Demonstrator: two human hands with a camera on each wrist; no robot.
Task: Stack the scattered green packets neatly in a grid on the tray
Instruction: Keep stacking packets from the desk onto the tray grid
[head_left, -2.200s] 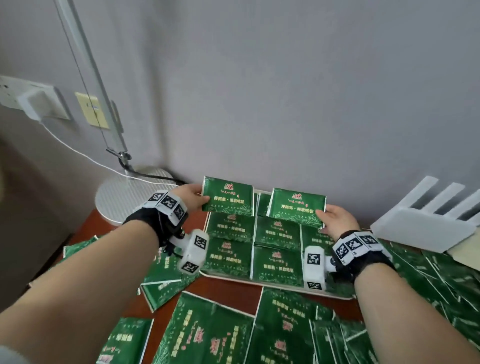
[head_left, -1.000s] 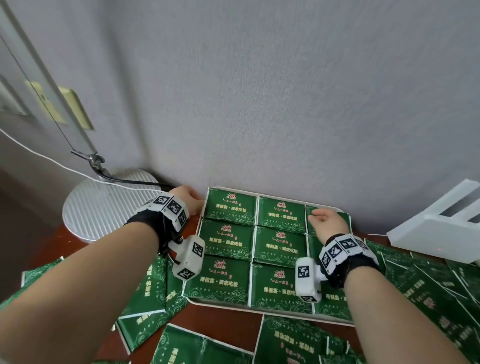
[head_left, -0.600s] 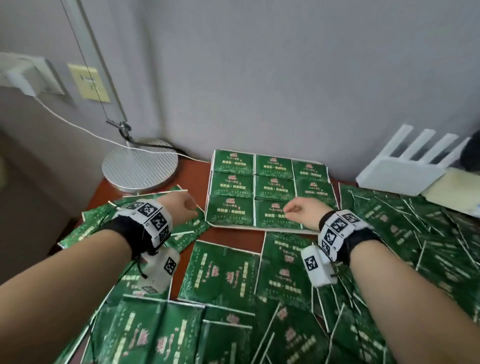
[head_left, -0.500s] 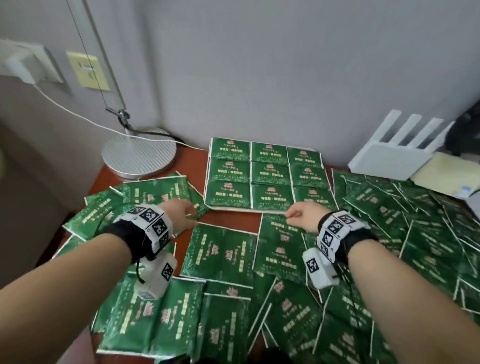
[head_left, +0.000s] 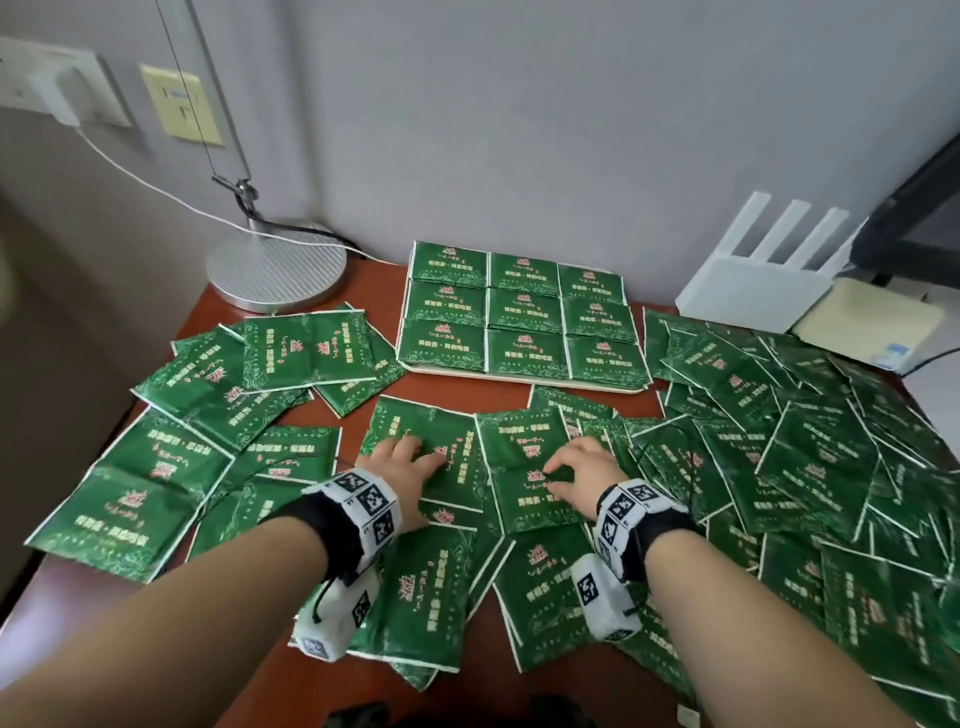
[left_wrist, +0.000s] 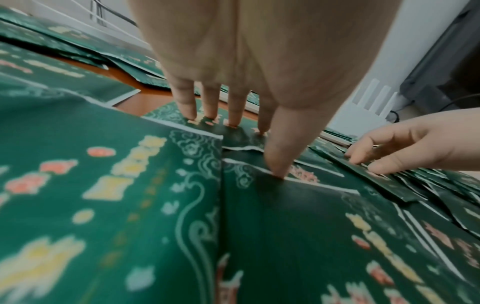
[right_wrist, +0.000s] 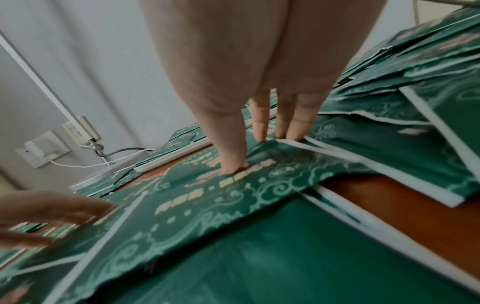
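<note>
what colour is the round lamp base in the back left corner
Silver-grey metal with fine ribbed lines, the lamp base shows best in the head view.

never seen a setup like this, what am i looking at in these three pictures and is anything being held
No machine here: a person works with bare hands, wearing cameras. The wide picture comes from a head camera looking down at a reddish-brown table. The other two come from cameras strapped to each wrist, looking along the fingers.

On the table, a white tray near the wall carries green packets laid three by three. Many more loose green packets lie scattered around it. A lamp base stands at the back left, and a white device with upright fins at the back right.

The left hand and right hand each rest fingertips on a separate loose packet. Nothing is lifted or gripped yet.
</note>
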